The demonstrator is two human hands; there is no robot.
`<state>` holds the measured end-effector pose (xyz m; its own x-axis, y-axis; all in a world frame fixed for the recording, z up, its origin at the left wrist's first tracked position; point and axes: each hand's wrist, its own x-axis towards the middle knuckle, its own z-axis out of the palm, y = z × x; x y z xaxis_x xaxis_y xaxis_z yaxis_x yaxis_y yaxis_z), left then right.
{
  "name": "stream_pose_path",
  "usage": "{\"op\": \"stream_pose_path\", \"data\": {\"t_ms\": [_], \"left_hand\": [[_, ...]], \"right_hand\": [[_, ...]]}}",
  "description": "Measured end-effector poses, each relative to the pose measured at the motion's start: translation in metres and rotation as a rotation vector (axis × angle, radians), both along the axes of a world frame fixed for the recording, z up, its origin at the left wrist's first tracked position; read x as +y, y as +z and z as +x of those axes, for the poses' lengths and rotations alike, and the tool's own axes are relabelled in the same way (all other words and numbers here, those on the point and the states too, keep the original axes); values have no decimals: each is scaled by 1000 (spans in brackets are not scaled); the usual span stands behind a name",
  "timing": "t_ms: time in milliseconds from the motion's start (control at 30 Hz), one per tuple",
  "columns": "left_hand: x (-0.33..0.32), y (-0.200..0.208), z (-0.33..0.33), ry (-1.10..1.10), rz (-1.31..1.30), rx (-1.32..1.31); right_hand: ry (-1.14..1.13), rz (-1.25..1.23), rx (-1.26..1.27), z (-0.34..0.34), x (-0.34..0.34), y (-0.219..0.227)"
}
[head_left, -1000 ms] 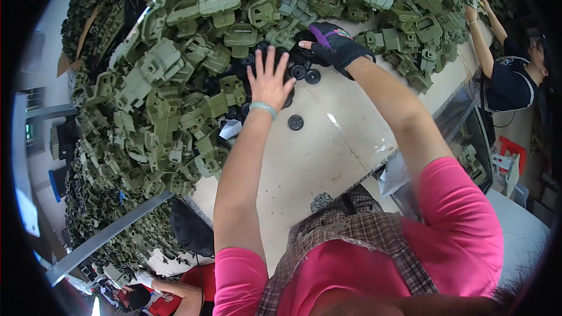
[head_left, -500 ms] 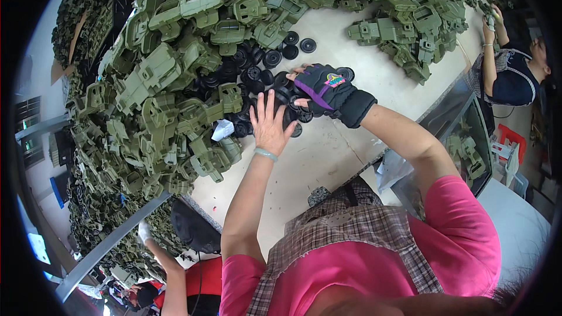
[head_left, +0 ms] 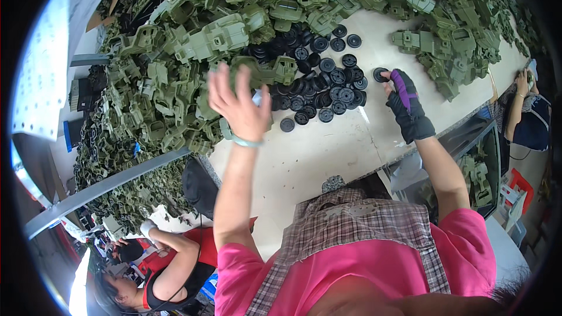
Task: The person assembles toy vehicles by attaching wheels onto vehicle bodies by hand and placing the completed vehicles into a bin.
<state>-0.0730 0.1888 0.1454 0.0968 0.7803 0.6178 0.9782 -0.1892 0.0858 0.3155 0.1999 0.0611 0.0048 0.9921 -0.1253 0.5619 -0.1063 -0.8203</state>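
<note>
My left hand (head_left: 239, 108), bare with a pale green bangle at the wrist, is raised over the edge of the olive-green parts, with its fingers spread and slightly blurred. It holds nothing. My right hand (head_left: 405, 105) wears a black and purple fingerless glove. Its curled fingertips grip the edge of a black wheel (head_left: 380, 74), apart from the others; whether the wheel is lifted cannot be seen. Between my hands lies a loose heap of black toy wheels (head_left: 336, 76) on the pale tabletop (head_left: 293, 164).
Moulded olive-green plastic vehicle bodies (head_left: 219, 38) are piled along the left and far side, with another cluster (head_left: 451, 52) at right. A metal rail (head_left: 117, 184) crosses the left. One person (head_left: 175, 263) works at lower left, another (head_left: 530, 111) at far right.
Both hands have come away from the wheel heap, the left upward and leftward, the right rightward to a separate wheel. More of the heap shows. The whole view has shifted.
</note>
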Motion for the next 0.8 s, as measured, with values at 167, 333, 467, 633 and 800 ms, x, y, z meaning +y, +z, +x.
{"op": "stream_pose_path", "data": {"t_ms": [167, 333, 467, 633, 800], "left_hand": [[83, 23, -71, 89, -188, 130], [122, 40, -93, 305, -204, 248], [126, 37, -124, 287, -147, 352], [76, 51, -95, 215, 135, 28], [-60, 25, -50, 127, -49, -209]], "right_hand": [[118, 335, -92, 0, -23, -16], [86, 186, -68, 9, -43, -11], [144, 220, -208, 7, -40, -20], [937, 429, -325, -71, -71, 26], [1143, 557, -320, -166, -150, -8]]}}
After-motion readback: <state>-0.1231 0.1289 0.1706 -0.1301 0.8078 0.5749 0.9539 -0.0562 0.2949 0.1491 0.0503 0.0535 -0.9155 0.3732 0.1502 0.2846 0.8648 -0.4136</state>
